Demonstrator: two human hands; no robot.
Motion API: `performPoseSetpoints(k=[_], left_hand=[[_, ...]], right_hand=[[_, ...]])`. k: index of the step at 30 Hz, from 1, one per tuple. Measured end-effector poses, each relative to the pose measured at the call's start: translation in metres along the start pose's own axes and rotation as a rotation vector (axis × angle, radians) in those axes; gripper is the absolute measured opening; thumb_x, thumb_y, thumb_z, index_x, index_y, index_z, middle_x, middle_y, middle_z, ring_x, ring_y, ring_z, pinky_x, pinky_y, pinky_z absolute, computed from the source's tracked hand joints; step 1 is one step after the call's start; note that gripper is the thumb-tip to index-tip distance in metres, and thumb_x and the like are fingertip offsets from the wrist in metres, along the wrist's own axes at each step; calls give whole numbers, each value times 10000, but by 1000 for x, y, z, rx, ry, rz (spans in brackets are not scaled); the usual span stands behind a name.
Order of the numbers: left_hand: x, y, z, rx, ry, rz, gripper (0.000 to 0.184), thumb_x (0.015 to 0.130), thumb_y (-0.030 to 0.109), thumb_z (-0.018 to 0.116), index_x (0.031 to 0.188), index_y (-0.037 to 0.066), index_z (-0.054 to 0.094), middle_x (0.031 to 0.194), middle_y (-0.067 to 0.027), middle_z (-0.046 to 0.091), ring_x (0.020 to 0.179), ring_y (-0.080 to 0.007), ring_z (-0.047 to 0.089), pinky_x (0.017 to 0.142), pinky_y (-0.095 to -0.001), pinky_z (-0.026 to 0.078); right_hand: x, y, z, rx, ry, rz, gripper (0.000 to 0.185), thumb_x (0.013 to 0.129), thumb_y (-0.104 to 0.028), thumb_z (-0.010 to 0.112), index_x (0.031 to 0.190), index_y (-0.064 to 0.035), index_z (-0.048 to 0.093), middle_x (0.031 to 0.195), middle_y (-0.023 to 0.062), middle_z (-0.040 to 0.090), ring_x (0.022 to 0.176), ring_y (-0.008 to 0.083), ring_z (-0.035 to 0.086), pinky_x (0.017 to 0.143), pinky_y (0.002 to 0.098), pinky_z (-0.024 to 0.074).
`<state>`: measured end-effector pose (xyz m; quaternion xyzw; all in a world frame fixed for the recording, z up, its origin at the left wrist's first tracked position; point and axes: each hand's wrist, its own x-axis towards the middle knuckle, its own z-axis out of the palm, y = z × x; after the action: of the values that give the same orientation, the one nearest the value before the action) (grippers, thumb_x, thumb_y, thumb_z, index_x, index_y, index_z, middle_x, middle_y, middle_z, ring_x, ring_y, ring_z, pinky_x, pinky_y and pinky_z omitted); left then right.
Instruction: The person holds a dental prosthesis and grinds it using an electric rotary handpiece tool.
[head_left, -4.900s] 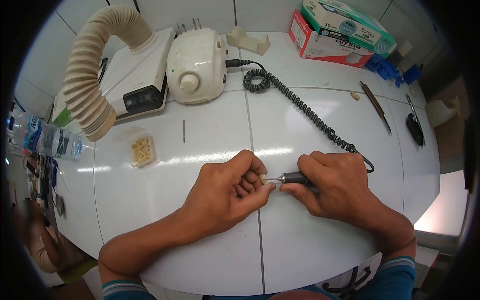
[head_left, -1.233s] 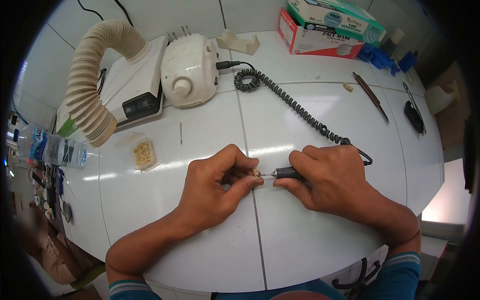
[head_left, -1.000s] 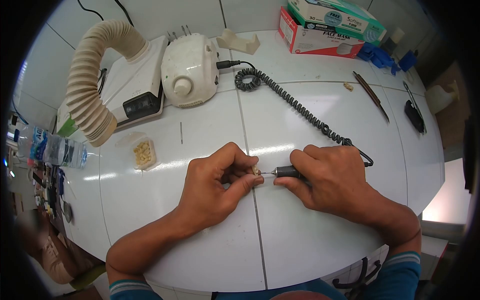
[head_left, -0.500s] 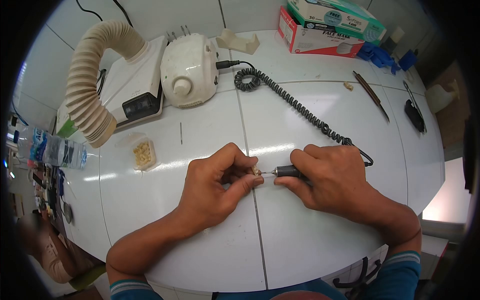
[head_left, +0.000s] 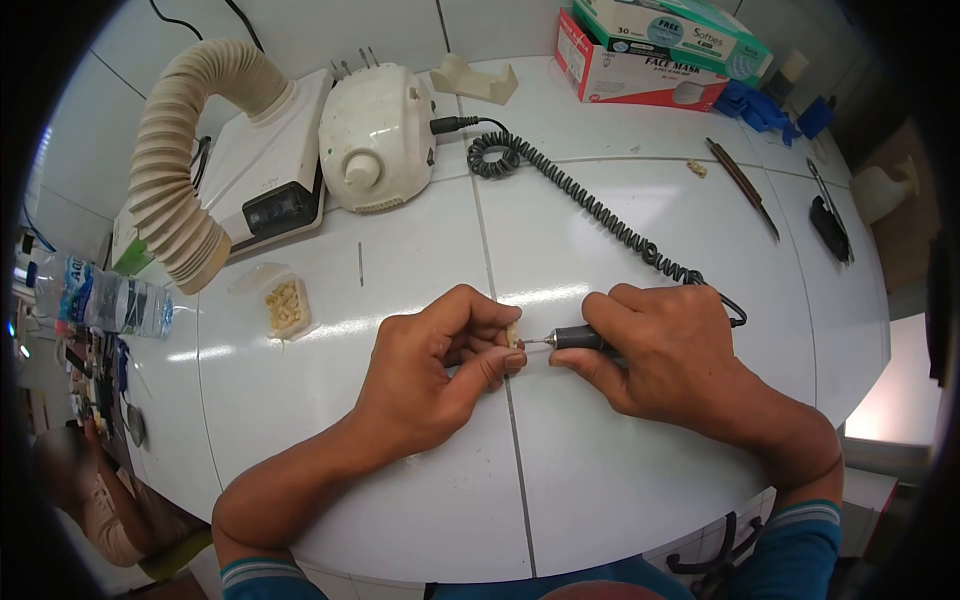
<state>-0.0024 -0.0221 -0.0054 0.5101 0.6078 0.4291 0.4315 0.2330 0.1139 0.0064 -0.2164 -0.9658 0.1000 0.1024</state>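
Observation:
My left hand point(head_left: 425, 370) is closed, pinching a small cream-coloured piece that looks like dental teeth point(head_left: 513, 334) between thumb and fingertips. Most of that piece is hidden by the fingers. My right hand point(head_left: 665, 355) wraps round a black rotary handpiece point(head_left: 575, 340), held level and pointing left. Its thin metal bur point(head_left: 535, 342) reaches the cream piece or ends right beside it; I cannot tell whether they touch. From the handpiece a coiled black cord point(head_left: 600, 212) runs back to a white control unit point(head_left: 372, 140) with a round knob.
A clear plastic box point(head_left: 303, 318) of yellowish pieces and a thin metal rod point(head_left: 361, 264) lie beyond my left hand. A ribbed suction hose point(head_left: 160, 185) arches at the left. Mask boxes point(head_left: 650, 80) and a brown-handled tool point(head_left: 742, 188) are at the back right. Another person point(head_left: 115, 510) sits far left.
The cream piece has turned slightly between my left fingertips and shows more upright. Both hands stay almost in place, and the handpiece has barely shifted.

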Motion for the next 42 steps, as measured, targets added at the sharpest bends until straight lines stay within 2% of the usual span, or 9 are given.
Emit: performPoseSetpoints(k=[10, 16, 19, 22, 31, 34, 37, 40, 42], left_hand=[[2, 5, -1, 29, -54, -1, 169, 1095, -41, 682, 1259, -77, 668, 1031, -166, 817, 949, -200, 836, 803, -306, 689], [2, 9, -3, 24, -91, -42, 207, 1101, -50, 646, 1305, -82, 660, 1071, -147, 803, 983, -192, 816, 829, -307, 672], [1, 11, -3, -6, -86, -55, 214, 1117, -33, 639, 1326, -80, 646, 1112, -150, 801, 1050, -208, 824, 861, -311, 682], [1, 0, -2, -25, -54, 48, 224, 1121, -23, 646, 1339, -79, 636, 1177, -152, 792, 1112, -222, 821, 901, -317, 687], [1, 2, -4, -29, -105, 54, 343, 1086, -56, 683, 1428, -38, 656, 1227, -167, 774, 1137, -219, 814, 919, -313, 671], [1, 2, -3, -54, -72, 16, 347, 1075, -49, 710, 1418, -42, 659, 1217, -161, 779, 1141, -216, 811, 941, -315, 668], [1, 1, -4, 14, -74, 57, 328, 1061, -50, 734, 1381, -48, 663, 1200, -156, 783, 1140, -215, 810, 959, -315, 669], [1, 2, -4, 19, -59, 52, 304, 1053, -47, 751, 1340, -56, 653, 1192, -163, 789, 1135, -212, 808, 976, -319, 669], [1, -1, -2, -12, -52, 64, 291, 1058, -39, 750, 1328, -59, 644, 1194, -171, 792, 1123, -209, 810, 969, -319, 673]], right_hand=[[0, 0, 0, 1, 15, -1, 508, 1011, -578, 803, 867, -98, 719, 679, 44, 691, 488, 231, 650, 433, 396, 450], [0, 0, 0, 8, 4, -5, 483, 988, -512, 853, 853, -89, 662, 676, 40, 641, 495, 240, 610, 456, 395, 426], [0, 2, 2, 14, 59, -18, 510, 1006, -569, 816, 861, -94, 703, 665, 37, 670, 482, 235, 636, 430, 402, 433], [-1, 4, 2, 26, 53, -17, 505, 1011, -563, 815, 864, -95, 695, 660, 32, 662, 474, 232, 623, 430, 398, 422], [-1, 3, 2, 29, 50, -32, 505, 1022, -550, 813, 863, -90, 679, 655, 32, 655, 465, 218, 613, 430, 386, 413], [-1, 1, 0, 42, 27, -4, 460, 974, -471, 872, 849, -92, 643, 681, 51, 636, 504, 240, 606, 467, 395, 427], [0, 0, -1, 44, 23, -2, 458, 970, -468, 876, 853, -91, 644, 680, 50, 631, 508, 239, 606, 472, 396, 430], [0, 2, 2, 17, 66, -41, 500, 1010, -544, 831, 858, -95, 675, 659, 32, 654, 465, 209, 609, 430, 383, 412], [0, 1, 1, 6, 57, -39, 501, 1004, -544, 837, 857, -95, 672, 662, 33, 655, 467, 211, 609, 432, 384, 414]])
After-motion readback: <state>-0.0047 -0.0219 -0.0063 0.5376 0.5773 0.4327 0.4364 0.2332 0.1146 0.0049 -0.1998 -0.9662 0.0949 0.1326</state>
